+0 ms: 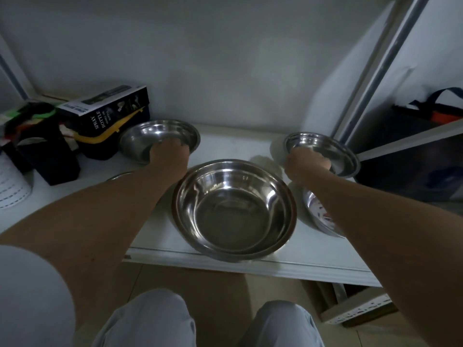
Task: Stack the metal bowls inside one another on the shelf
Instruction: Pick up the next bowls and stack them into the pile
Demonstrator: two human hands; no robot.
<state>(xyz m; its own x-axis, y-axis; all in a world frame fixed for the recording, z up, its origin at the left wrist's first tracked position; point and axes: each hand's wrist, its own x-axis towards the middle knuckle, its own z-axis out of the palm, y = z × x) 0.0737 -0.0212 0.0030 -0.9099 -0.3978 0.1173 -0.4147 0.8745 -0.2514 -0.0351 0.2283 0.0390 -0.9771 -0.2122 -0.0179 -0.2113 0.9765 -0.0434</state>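
Observation:
A large metal bowl [234, 209] sits at the front middle of the white shelf [313, 256], with a second rim showing just under it. My left hand [167, 154] grips the near rim of a metal bowl [160, 134] at the back left. My right hand [308, 161] grips the near rim of a smaller metal bowl [323, 149] at the back right. Another metal bowl [320, 214] lies under my right forearm. The edge of one more bowl [120, 175] peeks out beside my left forearm.
A dark box marked SPRAY BOTTLE [107, 113] and a black holder with colourful items [37, 146] crowd the shelf's left end. A white perforated container [12, 186] stands at the far left. A metal post [375, 71] and a dark bag [426, 136] are to the right.

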